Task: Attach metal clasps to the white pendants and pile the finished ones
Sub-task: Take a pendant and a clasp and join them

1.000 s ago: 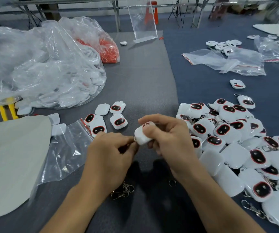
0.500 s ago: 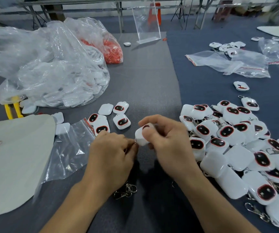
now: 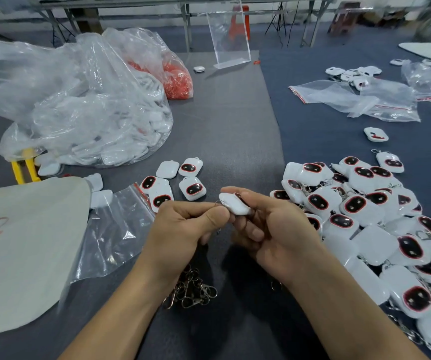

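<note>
My right hand [image 3: 274, 229] pinches a white pendant [image 3: 234, 205] by its sides, held above the grey table. My left hand [image 3: 183, 229] pinches a thin metal clasp ring [image 3: 218, 203] against the pendant's left end. A heap of loose metal clasps [image 3: 192, 291] lies on the table under my left wrist. To the right spreads the pile of finished pendants [image 3: 365, 211], white with black, red-rimmed ovals. A few loose pendants [image 3: 192, 188] lie just beyond my hands.
A big clear bag of white parts [image 3: 84, 120] and a bag of red pieces [image 3: 176, 79] sit at back left. A flat zip bag [image 3: 110, 229] and a beige sheet [image 3: 22, 245] lie left. More bags [image 3: 352, 100] and an acrylic stand [image 3: 228, 37] are farther back.
The pendant has tilted flatter in my right hand, and both hands stay together at the same spot. The view has shifted slightly.
</note>
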Motion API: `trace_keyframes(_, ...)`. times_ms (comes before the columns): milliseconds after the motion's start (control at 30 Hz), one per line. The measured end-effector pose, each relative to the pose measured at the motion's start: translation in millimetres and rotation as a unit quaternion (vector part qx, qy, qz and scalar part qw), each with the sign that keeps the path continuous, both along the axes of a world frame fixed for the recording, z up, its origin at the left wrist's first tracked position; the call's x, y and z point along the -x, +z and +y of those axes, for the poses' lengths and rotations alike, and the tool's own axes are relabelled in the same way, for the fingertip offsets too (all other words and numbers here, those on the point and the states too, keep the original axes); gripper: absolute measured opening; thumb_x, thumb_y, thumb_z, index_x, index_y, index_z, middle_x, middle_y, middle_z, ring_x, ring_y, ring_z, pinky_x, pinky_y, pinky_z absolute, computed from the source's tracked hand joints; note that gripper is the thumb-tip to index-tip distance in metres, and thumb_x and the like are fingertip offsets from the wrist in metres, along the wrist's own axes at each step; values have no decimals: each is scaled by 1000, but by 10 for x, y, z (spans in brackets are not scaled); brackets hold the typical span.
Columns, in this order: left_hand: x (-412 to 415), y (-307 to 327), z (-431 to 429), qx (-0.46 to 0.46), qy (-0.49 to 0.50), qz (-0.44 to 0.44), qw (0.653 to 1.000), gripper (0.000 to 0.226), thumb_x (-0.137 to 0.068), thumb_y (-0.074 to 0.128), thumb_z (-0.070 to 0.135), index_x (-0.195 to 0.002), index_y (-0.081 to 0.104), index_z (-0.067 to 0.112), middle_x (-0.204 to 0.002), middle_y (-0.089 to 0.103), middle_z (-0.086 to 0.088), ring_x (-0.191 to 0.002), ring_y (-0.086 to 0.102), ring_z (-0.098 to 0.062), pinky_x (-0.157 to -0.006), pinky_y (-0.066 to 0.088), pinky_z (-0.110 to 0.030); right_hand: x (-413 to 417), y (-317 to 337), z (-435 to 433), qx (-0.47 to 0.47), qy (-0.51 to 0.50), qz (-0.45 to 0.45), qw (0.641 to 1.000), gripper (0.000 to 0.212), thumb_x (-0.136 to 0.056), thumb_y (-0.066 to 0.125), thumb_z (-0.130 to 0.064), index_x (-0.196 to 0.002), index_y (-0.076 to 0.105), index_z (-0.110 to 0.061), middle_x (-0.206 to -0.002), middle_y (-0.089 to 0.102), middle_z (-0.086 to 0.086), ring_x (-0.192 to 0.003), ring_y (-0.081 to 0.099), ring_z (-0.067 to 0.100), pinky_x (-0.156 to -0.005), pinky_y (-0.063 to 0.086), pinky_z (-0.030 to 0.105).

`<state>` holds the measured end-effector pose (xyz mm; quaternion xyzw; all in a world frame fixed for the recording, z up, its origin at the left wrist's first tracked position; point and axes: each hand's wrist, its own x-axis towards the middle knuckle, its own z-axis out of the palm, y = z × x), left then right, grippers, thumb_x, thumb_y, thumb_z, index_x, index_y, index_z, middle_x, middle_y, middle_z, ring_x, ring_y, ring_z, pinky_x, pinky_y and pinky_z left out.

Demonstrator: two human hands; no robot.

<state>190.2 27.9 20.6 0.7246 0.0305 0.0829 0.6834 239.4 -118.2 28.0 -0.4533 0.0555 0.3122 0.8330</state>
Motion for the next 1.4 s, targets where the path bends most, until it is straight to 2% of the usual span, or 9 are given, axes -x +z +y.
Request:
trace_keyframes(133, 29, -25, 32, -165, 43, -19, 985, 19, -78, 71, 30, -66, 78, 18, -49, 49, 2, -51, 42, -6, -53, 35, -21, 18, -13, 8, 90, -62, -88, 990, 29, -92, 56, -5, -84, 82, -15, -60, 60, 7, -42, 43, 10, -41, 34, 19)
trace_keyframes(300, 94, -51, 0, -605, 78, -103, 786, 26, -78, 57, 27, -56, 66, 20, -52, 50, 5, -54, 47, -21, -67, 35, -36, 167, -88, 115, 290, -84, -373, 878, 13, -85, 65, -18, -84, 75, -26, -60, 65, -1, -51, 51, 6, -49, 43, 21)
trace_keyframes(400, 98, -73, 26, -579, 125, -125, 796, 20, -81, 66, 28, -63, 71, 22, -55, 55, 6, -54, 51, -21, -68, 34, -36, 168, -74, 103, 289, -94, -404, 862, 15, -85, 63, -23, -87, 75, -32, -62, 65, -7, -54, 53, 4, -50, 44, 24)
trace_keyframes(567, 71, -25, -47, -311, 189, -75, 929, 9, -74, 75, 42, -83, 77, 41, -56, 61, 15, -59, 55, -12, -70, 43, -36, -47, 10, -114, 249, -180, -285, 908, 14, -77, 70, -16, -88, 71, -24, -64, 70, 0, -52, 59, 6, -48, 45, 18)
trace_keyframes(733, 73, -52, -63, -332, 198, -97, 917, 10, -76, 75, 32, -82, 79, 39, -58, 55, 15, -59, 53, -10, -83, 40, -27, -117, 34, -204, 291, -168, -296, 894, 22, -84, 72, 1, -75, 71, -19, -60, 68, 1, -45, 53, 8, -44, 42, 21)
trace_keyframes(933, 73, -62, 134, -459, 235, -69, 854, 6, -78, 74, 31, -77, 78, 34, -54, 56, 17, -59, 55, -7, -83, 26, -25, -178, 9, -367, 537, -204, -412, 707, 19, -90, 65, -11, -86, 77, -25, -65, 67, -11, -69, 61, 6, -64, 43, 18)
trace_keyframes(1067, 115, -21, 187, -543, 211, 30, 812, 16, -75, 61, 46, -71, 75, 37, -64, 66, 14, -67, 64, -18, -76, 38, -30, -206, 3, -427, 647, -220, -439, 583, 36, -86, 61, 9, -112, 78, -10, -115, 74, 11, -113, 59, 36, -100, 38, 44)
trace_keyframes(1167, 141, 23, 153, -554, 197, 90, 804, 29, -64, 51, 59, -75, 72, 41, -73, 65, 20, -69, 65, -16, -61, 41, -25, -71, 6, -225, 631, -255, -494, 541, 50, -81, 64, 15, -125, 72, -7, -136, 66, 12, -128, 53, 41, -110, 29, 42)
trace_keyframes(1400, 123, 26, 198, -597, 160, 56, 784, 19, -62, 56, 45, -70, 65, 31, -67, 55, 13, -62, 57, -18, -51, 18, -21, -56, -207, 442, 507, 78, -561, 650, 67, -92, 50, -1, -154, 44, -25, -163, 39, -5, -148, 23, 11, -110, 3, 6)
